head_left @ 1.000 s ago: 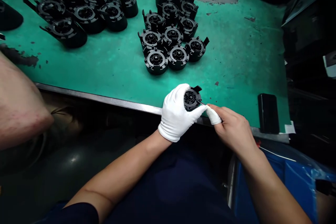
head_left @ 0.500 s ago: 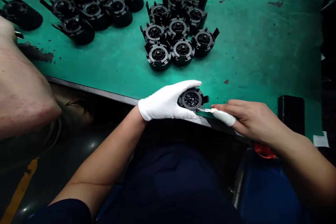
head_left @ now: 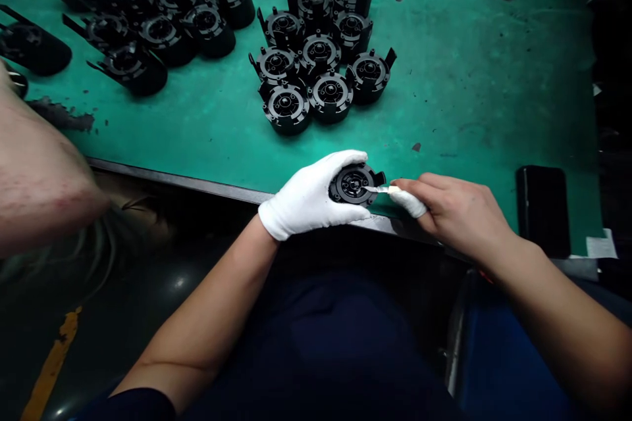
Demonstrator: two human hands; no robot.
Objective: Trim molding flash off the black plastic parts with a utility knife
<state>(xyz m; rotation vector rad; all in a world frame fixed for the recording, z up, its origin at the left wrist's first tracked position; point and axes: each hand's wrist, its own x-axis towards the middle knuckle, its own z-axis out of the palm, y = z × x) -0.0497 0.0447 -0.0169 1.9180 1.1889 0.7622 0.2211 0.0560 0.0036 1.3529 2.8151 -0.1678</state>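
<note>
My left hand point(head_left: 316, 200), in a white glove, is wrapped round a round black plastic housing point(head_left: 349, 192) at the table's front edge. The housing's ringed face points up, and a tab sticks out at its right. My right hand point(head_left: 457, 210) is bare apart from a white cover on the thumb. Between its thumb and fingers it pinches a small knife point(head_left: 379, 189) with a thin, shiny blade and a pale part by the grip. The blade's tip lies over the inner part of the housing's face; whether it touches is too small to tell.
Several similar black housings point(head_left: 330, 95) stand grouped on the green table point(head_left: 444, 79) ahead, with another cluster point(head_left: 162, 33) at the back left. A dark rectangular object point(head_left: 543, 210) lies at the right. Another person's arm point(head_left: 44, 171) reaches in from the left.
The knife's tip has moved from the housing's lower right rim inward over its face. My right hand has come left and slightly up with it. The left hand keeps its hold.
</note>
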